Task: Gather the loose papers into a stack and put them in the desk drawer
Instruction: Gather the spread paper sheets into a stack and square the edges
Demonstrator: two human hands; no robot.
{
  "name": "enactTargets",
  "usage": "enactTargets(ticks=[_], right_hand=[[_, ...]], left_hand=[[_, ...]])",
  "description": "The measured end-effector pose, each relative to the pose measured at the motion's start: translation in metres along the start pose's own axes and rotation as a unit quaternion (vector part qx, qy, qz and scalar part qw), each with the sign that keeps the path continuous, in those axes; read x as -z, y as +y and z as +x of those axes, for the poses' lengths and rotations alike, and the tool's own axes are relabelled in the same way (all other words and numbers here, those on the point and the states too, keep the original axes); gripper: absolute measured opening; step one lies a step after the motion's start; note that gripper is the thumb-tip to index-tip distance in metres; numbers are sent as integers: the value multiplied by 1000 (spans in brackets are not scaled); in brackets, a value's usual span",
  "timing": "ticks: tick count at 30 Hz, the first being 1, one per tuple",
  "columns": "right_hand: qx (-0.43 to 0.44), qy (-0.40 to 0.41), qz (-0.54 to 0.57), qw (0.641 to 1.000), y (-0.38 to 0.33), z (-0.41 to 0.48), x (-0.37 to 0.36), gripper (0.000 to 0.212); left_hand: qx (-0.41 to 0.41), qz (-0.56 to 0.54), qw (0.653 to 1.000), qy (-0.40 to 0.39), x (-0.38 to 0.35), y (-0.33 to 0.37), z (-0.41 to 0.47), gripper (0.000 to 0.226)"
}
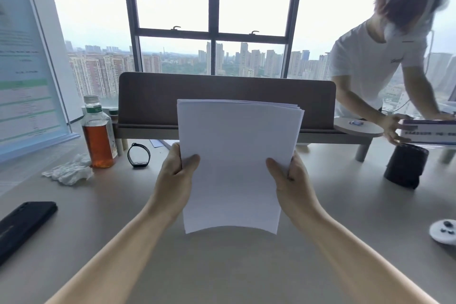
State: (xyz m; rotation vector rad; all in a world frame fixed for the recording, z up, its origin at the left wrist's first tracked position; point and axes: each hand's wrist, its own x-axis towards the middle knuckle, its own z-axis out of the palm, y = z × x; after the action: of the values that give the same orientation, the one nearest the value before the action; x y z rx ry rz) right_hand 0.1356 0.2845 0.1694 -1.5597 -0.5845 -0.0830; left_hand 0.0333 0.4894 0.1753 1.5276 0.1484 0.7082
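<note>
A stack of white papers point(234, 155) stands upright above the middle of the beige desk point(222, 266), its bottom edge lifted off the surface and bowed. My left hand point(176, 175) grips its left edge, thumb on the front sheet. My right hand point(290, 177) grips the right edge the same way. The sheets' top corners are slightly fanned at the right. One more sheet of paper point(158, 142) lies flat behind the stack, under the shelf. No desk drawer is in view.
A bottle of amber drink point(98, 134), crumpled tissue point(69, 171), a smartwatch point(139, 155) and a black phone point(22, 226) lie left. A brown screen on a shelf point(227, 99) runs behind. At right: a black cylinder point(406, 166), a white controller point(443, 231), a person point(377, 64) handling a box.
</note>
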Motion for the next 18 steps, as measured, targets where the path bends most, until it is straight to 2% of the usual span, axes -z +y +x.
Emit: enactTargets(ticks=[2,6,8,9,10,11,12,13,15,16,18], right_hand=[[6,-1,-4,1000,-1,-3,2,29],[-36,-4,28,999,7,-14,4,22],[-32,-6,29,999,6,-11,5,17],[-26,-6,24,999,5,-10,6,20],[-20,-8,20,1000,3,-9,6,24],[-14,-12,16,1000,0,-8,5,27],[-10,-13,14,1000,0,-8,5,30],[-9,-12,15,1000,-1,-8,4,31],[-10,-12,23,1000,1,-8,3,30],[-10,-13,26,1000,1,-9,4,29],[-8,-14,31,999,1,-8,5,28]], left_hand=[[0,-1,1000,0,3,-2,-2,28],[25,23,999,-22,5,-6,-12,27],[-23,42,999,0,3,8,-10,45],[-84,93,992,34,1,23,-6,56],[-164,182,966,82,-1,42,-1,66],[-253,281,919,114,-4,63,4,73],[-326,374,863,99,-12,82,7,77],[-361,457,812,42,-21,99,10,78],[-345,577,734,-98,-43,116,16,73],[-320,607,715,-135,-51,117,17,70],[-318,616,709,-129,-60,115,16,62]])
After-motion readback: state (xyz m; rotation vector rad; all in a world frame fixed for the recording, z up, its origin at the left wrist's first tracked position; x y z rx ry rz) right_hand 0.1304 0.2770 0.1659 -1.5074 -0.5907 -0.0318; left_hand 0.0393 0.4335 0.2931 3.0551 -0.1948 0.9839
